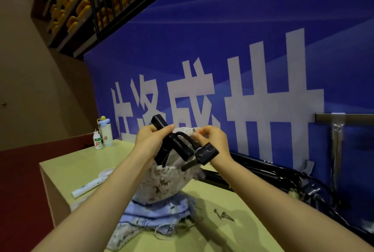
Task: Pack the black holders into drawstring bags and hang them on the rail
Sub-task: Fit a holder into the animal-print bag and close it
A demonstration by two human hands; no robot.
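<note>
Backdrop: blue banner [263,29] with large white Chinese characters, "成" plainly legible, the others cut off along the lower edge. Surface: pale green table [81,162]. Black holder [179,146]: tilted, lower end inside the mouth of a cream drawstring bag [162,185] printed with small animals, held up over the table. Left hand [149,140]: fingers curled round the holder's upper bar. Right hand [212,140]: thumb and fingertips pinching the bag's rim. Beneath: blue printed bags [159,215], heaped. Far corner: small white bottle [98,141], label reading "AD"; white flask [106,133] just beside it. Right: metal rail [348,118]; further black holders [263,173] lying along the banner's foot.
</note>
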